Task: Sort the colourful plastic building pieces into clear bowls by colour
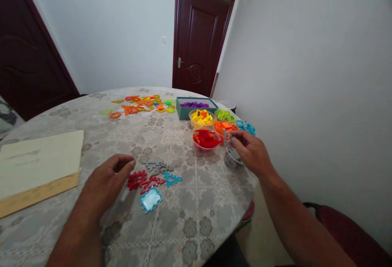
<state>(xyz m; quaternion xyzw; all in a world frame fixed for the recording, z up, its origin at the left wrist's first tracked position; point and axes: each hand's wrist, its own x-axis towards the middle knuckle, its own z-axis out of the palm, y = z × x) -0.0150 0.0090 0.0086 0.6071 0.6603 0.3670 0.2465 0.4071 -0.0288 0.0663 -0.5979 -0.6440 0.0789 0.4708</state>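
Loads of bare tablecloth (203,189) between the loose blue triangle piece (172,179) and the right-hand table edge, so a hand could slide through low there. By the left hand (107,181) it's cluttered: a red square piece (136,180) sits just beside the fingertips, with the triangle further right. Around the right hand (252,152) it's tight, tbh: the red pieces' tub (202,149) and grey tub (230,162) crowd in, and the green box (183,114) walls off part of the way behind.
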